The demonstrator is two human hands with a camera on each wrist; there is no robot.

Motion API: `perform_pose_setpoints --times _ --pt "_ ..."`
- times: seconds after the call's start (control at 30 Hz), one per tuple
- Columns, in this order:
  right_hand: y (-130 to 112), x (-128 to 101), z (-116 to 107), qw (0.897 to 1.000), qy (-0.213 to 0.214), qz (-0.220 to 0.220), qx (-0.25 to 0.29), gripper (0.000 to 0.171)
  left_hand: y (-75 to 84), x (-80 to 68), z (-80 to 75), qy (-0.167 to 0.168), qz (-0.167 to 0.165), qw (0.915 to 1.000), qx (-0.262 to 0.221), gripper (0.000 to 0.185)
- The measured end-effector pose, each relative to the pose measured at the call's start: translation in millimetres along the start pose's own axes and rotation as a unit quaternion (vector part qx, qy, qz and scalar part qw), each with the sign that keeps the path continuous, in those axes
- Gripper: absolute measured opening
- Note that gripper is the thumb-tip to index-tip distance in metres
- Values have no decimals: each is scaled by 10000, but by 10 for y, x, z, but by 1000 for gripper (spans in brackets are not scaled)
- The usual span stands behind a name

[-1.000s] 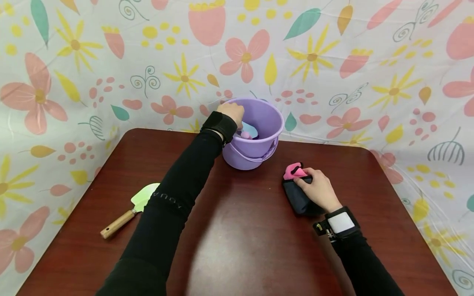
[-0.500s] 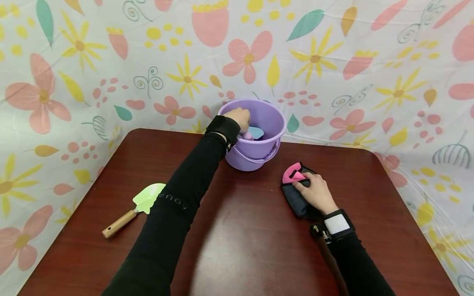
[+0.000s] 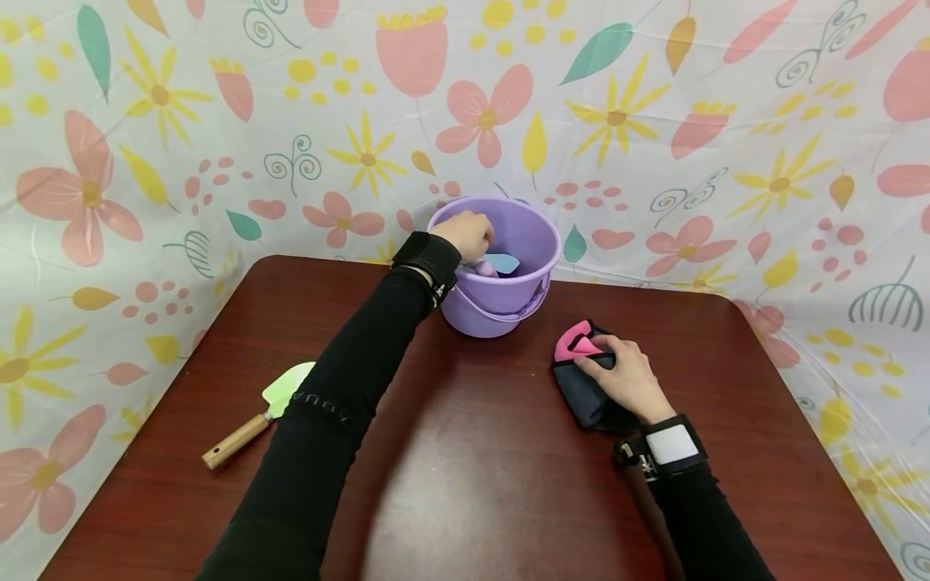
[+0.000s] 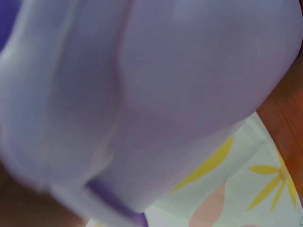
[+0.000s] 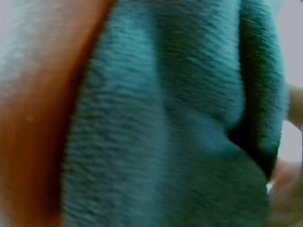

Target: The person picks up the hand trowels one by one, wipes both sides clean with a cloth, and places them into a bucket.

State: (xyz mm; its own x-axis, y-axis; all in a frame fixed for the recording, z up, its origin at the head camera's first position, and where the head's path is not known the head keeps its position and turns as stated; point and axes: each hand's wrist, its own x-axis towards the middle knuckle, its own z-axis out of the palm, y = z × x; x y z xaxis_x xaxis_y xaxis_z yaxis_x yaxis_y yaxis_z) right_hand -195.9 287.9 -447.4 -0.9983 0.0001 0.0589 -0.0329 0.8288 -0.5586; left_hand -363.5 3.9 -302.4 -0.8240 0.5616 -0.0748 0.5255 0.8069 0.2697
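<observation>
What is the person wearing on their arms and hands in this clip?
Both arms are in long black sleeves; the left sleeve carries small pale lettering. The left hand and right hand are bare. Each wrist wears a black strap; the right wrist strap has a white panel.

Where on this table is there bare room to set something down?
Widest bare patch: the near middle of the table, between the two sleeves. Also free: the far left corner behind the trowel, and the right edge past the dark cloth. It is crowded between the bucket and that cloth, where the right hand rests.
</observation>
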Motion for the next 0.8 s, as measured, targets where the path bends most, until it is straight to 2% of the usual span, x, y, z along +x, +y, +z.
perform_pose_setpoints --times 0.2,0.47,0.63,0.8 --pt "-58 -44 -135 9995 87 -300 36 58 -58 -122 -123 302 542 9980 -156 32" --pt "-127 -156 -271 9985 290 -455 93 57 -164 -356 -216 767 961 9909 -549 31" --pt "-149 -210 -306 9983 294 -490 127 56 -249 -597 -228 1036 954 9863 -860 31" --pt "-160 -262 -338 9985 243 -468 140 58 -374 -951 -209 1602 780 9777 -1109 28"
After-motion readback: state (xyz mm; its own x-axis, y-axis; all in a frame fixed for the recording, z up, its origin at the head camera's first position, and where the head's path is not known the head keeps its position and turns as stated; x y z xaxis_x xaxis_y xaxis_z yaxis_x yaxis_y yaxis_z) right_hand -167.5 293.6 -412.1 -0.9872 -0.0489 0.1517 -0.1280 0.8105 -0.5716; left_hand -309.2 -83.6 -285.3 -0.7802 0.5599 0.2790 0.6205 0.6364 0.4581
